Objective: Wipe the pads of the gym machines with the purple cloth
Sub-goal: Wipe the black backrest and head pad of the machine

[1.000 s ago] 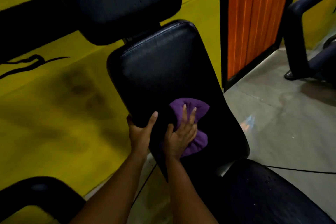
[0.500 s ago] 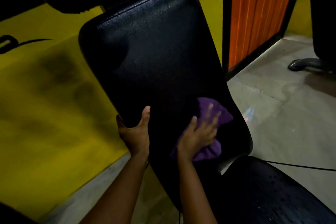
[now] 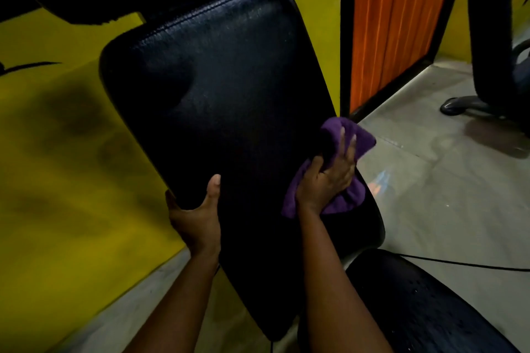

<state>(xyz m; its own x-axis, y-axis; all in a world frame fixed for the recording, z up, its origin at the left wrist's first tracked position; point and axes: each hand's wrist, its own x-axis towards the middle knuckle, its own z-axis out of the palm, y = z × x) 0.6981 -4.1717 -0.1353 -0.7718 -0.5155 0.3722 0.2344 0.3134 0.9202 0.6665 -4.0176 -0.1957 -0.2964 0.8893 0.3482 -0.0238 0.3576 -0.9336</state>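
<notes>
head cam | faces forward-down | close over back pad | dim, seemingly tilted

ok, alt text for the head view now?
A person's right hand holds a purple cloth against the right edge of a tilted black back pad, while the left hand grips its left edge. Yellow wall behind, grey floor below.
</notes>
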